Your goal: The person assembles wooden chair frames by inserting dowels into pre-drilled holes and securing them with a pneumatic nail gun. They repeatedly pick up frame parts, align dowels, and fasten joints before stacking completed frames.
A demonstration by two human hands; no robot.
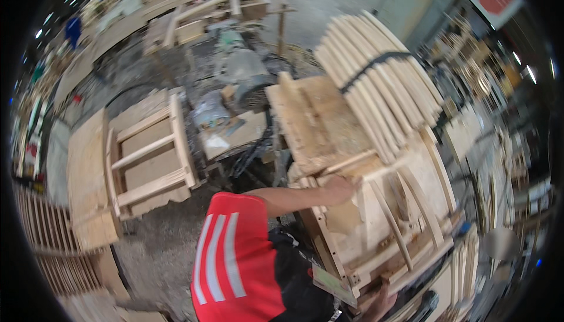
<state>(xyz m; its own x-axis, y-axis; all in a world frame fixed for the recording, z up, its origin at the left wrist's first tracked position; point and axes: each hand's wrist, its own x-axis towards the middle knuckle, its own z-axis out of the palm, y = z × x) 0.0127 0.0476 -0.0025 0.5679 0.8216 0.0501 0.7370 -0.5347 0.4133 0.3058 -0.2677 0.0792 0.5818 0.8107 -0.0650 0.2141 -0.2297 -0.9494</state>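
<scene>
- Left hand [339, 190]: arm in a red sleeve with white stripes reaches across to the right; palm laid flat, fingers together, pressed on the top edge of a wooden frame [382, 222].
- Right hand [380, 304]: only partly seen at the lower edge, under the frame's lower corner; it looks wrapped around a lower rail, but whether the fingers grip it I cannot tell.
- Wooden frame: pale unfinished wood with curved slats, tilted, sitting just right of the person's body, in front of a workbench [311, 122].
- Bundle of curved slats [382, 81]: strapped with a dark band, lying on the bench above the frame and touching its top.
- Second wooden frame [150, 157]: flat on a board at left, well apart from both hands.
- Grey motor [244, 72]: behind the bench, amid scraps.
- Stack of slatted pieces [50, 245]: lower left.
</scene>
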